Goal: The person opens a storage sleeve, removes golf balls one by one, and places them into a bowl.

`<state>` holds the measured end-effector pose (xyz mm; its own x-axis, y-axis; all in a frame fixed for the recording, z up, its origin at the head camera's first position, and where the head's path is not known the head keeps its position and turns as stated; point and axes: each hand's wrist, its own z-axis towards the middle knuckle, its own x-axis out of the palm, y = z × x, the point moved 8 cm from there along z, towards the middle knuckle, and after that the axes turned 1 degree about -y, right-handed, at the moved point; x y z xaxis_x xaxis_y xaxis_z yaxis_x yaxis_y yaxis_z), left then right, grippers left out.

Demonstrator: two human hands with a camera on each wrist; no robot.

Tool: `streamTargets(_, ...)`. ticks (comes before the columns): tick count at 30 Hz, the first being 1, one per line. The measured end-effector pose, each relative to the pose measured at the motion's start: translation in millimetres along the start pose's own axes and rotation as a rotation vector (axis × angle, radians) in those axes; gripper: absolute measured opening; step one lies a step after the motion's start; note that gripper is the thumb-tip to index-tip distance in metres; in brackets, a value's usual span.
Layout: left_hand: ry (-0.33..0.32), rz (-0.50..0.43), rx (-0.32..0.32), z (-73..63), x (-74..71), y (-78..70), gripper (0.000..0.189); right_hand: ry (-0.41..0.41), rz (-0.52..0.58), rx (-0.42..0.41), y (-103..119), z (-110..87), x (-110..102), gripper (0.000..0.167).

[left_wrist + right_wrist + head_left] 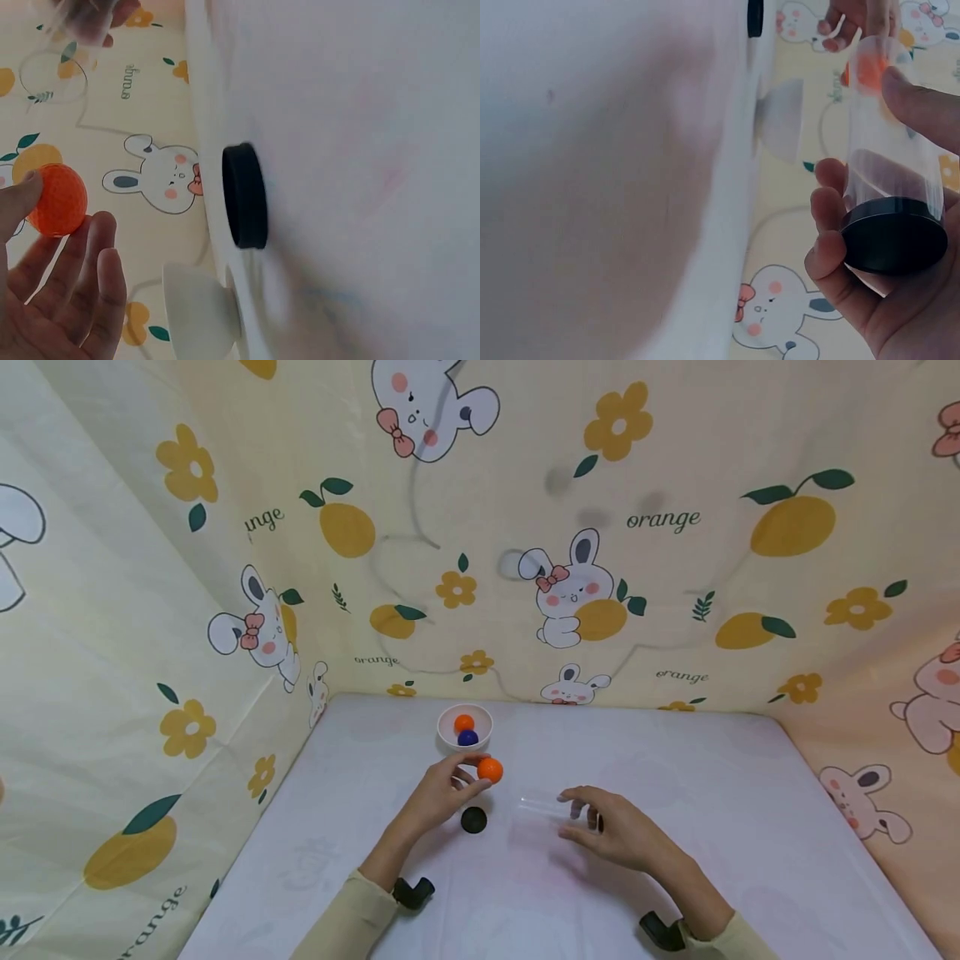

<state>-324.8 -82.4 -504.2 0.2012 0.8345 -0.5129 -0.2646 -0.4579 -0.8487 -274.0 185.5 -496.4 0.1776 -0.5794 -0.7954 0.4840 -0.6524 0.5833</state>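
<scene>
My left hand (441, 795) pinches an orange ball (491, 770) between thumb and fingers, raised over the table. In the left wrist view the ball (61, 201) has a dimpled look. My right hand (622, 831) grips a clear plastic tube (891, 135) that lies on its side in the air, its open end towards the left hand. A black cap (895, 238) covers the tube's end nearest the right wrist. Through the clear wall some orange shows, apparently the ball beyond. Below the left hand, a round black lid (473, 820) lies on the table.
Behind the left hand stands a small white bowl (442, 737) holding an orange ball (464, 722) and a dark blue ball (468, 738). A white cloth covers the table (675, 760). Patterned curtains (480, 527) enclose its back and sides.
</scene>
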Motion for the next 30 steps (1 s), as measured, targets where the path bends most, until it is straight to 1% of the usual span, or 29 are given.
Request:
streamTargets(3,-0.020,0.014,0.014,4.8,-5.9,-0.9,0.053,0.006,0.016,0.004,0.4,-0.2,0.5,0.051)
streamTargets(6,-0.035,0.018,0.029,9.5,-11.2,-1.8,0.049,-0.005,0.021,-0.003,2.1,-0.6,-1.2,0.050)
streamTargets(10,-0.049,0.027,0.037,15.6,-15.6,-1.7,0.044,-0.017,0.024,-0.010,3.0,-1.6,-3.5,0.051)
streamTargets(16,-0.081,0.061,0.046,24.9,-22.2,1.1,0.041,-0.022,0.019,-0.013,1.4,-2.6,-3.8,0.052)
streamTargets(20,-0.108,0.071,0.026,31.7,-26.1,8.6,0.043,-0.019,0.021,-0.007,-0.4,-2.7,-3.3,0.051)
streamTargets(25,-0.140,0.054,-0.034,39.3,-29.4,16.7,0.046,-0.011,0.026,0.015,-3.0,-3.4,-2.5,0.049)
streamTargets(27,-0.155,0.061,-0.059,42.4,-30.7,19.0,0.046,-0.010,0.028,0.018,-3.3,-3.7,-2.5,0.050)
streamTargets(30,-0.176,0.089,-0.063,47.4,-32.0,21.3,0.045,-0.010,0.028,0.021,-3.8,-4.1,-2.4,0.051)
